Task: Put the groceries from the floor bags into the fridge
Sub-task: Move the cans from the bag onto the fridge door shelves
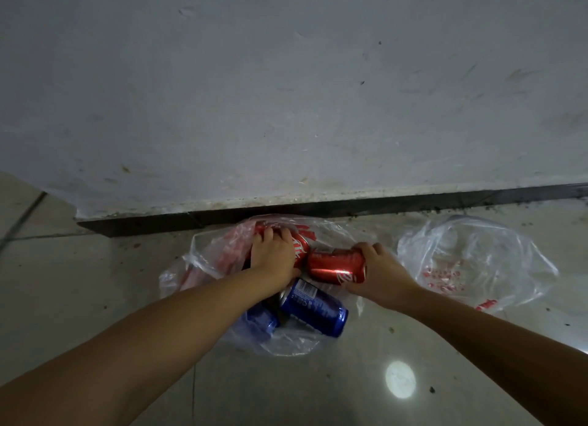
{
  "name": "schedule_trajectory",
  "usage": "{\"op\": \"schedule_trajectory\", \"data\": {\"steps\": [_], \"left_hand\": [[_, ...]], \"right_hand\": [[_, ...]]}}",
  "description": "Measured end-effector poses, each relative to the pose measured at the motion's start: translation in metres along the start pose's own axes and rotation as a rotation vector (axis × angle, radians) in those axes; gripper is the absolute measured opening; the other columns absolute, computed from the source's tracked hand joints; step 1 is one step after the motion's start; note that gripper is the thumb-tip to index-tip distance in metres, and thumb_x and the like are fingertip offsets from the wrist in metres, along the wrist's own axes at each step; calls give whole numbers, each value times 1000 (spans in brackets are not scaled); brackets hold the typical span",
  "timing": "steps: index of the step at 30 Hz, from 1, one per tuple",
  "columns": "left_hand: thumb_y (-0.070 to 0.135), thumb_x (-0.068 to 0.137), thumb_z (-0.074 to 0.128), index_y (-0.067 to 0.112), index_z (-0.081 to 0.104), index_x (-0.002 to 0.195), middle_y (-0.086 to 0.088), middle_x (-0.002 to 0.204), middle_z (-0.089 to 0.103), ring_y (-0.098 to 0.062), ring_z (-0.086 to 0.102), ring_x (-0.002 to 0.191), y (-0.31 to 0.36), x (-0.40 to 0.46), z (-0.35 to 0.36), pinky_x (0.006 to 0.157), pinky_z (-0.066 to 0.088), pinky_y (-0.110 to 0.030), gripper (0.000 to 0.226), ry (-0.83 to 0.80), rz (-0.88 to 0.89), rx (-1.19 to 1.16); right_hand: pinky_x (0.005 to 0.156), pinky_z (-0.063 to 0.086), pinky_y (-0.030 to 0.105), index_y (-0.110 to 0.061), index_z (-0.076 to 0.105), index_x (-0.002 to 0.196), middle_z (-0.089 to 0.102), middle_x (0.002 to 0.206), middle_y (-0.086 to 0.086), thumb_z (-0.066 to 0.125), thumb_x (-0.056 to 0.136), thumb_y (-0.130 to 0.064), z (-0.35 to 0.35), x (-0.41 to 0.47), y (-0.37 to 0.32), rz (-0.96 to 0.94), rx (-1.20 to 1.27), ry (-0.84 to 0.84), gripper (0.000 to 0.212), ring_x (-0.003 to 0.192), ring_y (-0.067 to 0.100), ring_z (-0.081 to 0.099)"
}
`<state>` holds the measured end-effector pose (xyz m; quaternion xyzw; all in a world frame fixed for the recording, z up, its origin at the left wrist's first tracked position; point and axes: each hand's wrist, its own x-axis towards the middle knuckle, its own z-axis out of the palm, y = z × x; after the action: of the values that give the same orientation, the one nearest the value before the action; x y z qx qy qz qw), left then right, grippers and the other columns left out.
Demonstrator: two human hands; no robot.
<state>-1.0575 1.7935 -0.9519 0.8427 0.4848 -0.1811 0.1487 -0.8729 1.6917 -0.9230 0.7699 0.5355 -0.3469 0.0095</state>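
A clear plastic bag (pixel 206 257) lies open on the tiled floor against the wall, holding several drink cans. My left hand (pixel 273 255) is wrapped over a red cola can (pixel 300 249) at the far side of the bag. My right hand (pixel 380 271) grips the end of a second red cola can (pixel 335 266) lying on its side. Just in front of them lies a blue can (pixel 313 308), with another blue can (pixel 261 319) under the plastic to its left. The fridge is not in view.
A second clear bag (pixel 477 263) with red print sits crumpled on the floor to the right; I cannot tell what it holds. A white wall (pixel 286 91) with a dark skirting strip (pixel 413 199) stands right behind both bags. Glossy tiles stretch toward me.
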Motion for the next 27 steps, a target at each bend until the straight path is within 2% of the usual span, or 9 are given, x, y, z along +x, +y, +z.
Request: {"op": "schedule_trajectory", "data": {"steps": [4, 7, 10, 13, 17, 19, 23, 27], "left_hand": [[56, 73, 66, 4, 28, 141, -14, 143, 38, -30, 32, 131, -1, 2, -1, 110, 25, -41, 94, -17, 7, -44], [54, 68, 72, 8, 29, 141, -10, 143, 38, -27, 31, 132, -9, -2, 3, 109, 29, -38, 96, -10, -21, -257], [51, 61, 77, 15, 33, 138, -5, 141, 40, -24, 36, 130, -20, -7, 9, 106, 35, -36, 96, 55, -53, -507], [38, 64, 80, 19, 33, 137, -4, 137, 45, -21, 47, 125, -29, -11, 13, 103, 43, -36, 89, 47, -58, -738], [27, 70, 80, 23, 25, 142, -3, 136, 49, -17, 53, 120, -36, -11, 13, 103, 45, -37, 90, -109, -40, -990], [32, 66, 82, 27, 26, 141, 0, 135, 51, -16, 53, 119, -38, -13, 9, 104, 45, -41, 93, -149, -51, -1019], [51, 50, 82, 28, 40, 135, 8, 126, 58, -11, 58, 115, -32, -38, -6, 101, 47, -41, 97, -113, -138, -1130], [33, 60, 86, 22, 42, 132, 7, 125, 58, -10, 56, 115, -10, -90, -50, 101, 45, -34, 86, -10, -238, -1182]], "right_hand": [[95, 46, 28, -27, 36, 135, 42, 130, -5, 79, 69, -43, -1, -1, -16, -77, 167, 169, 80, 114, 13, 48], [89, 43, 18, -26, 40, 131, 42, 122, -10, 83, 65, -38, 11, 10, -30, -98, 368, 165, 80, 107, 4, 48], [94, 48, 26, -37, 37, 124, 52, 121, -10, 87, 58, -31, 23, 21, -28, -69, 558, 91, 83, 111, 7, 55], [98, 50, 33, -37, 40, 122, 58, 119, -10, 89, 58, -18, 33, 25, -19, -85, 681, 53, 83, 112, 9, 59], [97, 50, 30, -34, 44, 126, 60, 112, -15, 87, 61, -18, 35, 29, -20, -52, 712, 53, 79, 107, 3, 59], [94, 49, 24, -29, 44, 131, 60, 113, -14, 87, 62, -20, 30, 27, -26, -40, 684, 72, 81, 107, 3, 59], [86, 47, 19, -25, 43, 132, 59, 114, -12, 86, 63, -23, 13, 2, -48, 4, 630, 108, 81, 104, 4, 58], [89, 54, 31, -26, 42, 127, 61, 118, -6, 84, 61, -27, -20, -52, -70, 55, 622, 79, 79, 105, 10, 61]]}}
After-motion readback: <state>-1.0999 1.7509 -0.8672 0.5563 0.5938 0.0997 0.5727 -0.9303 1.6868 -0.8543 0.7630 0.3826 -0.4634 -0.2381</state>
